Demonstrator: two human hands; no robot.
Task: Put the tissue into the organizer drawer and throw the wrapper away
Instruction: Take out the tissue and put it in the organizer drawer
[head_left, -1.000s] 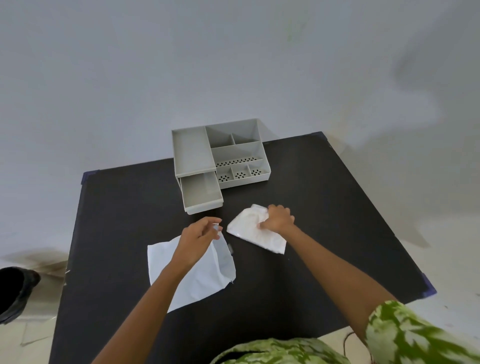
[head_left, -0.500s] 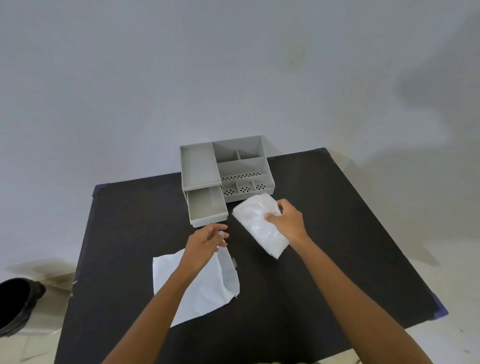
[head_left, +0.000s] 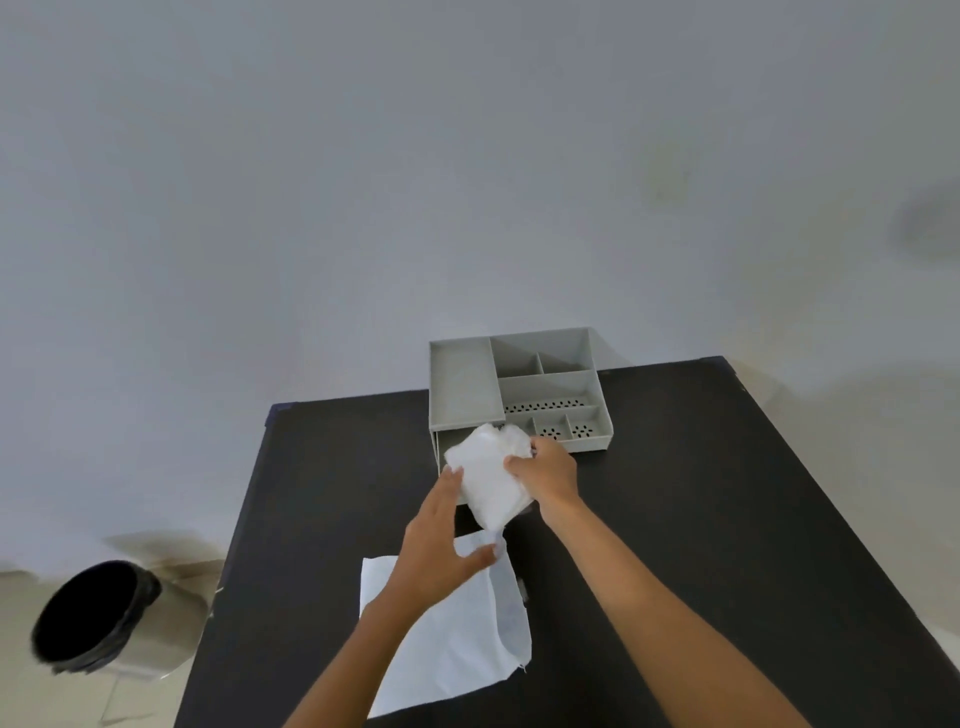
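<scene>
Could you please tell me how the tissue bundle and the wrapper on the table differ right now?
The tissue is a thick, puffy bundle; the wrapper is a thin, limp sheet. The tissue is held up by the right hand over the organizer drawer, the left hand touching its side; the wrapper lies on the black table, nearer the person. Both are white.

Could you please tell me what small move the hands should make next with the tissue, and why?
Probably lower the tissue stack into the pulled-out drawer: the right hand grips it seemingly just above that drawer, the left hand touches its side with straight fingers, and the wrapper lies apart.
</scene>
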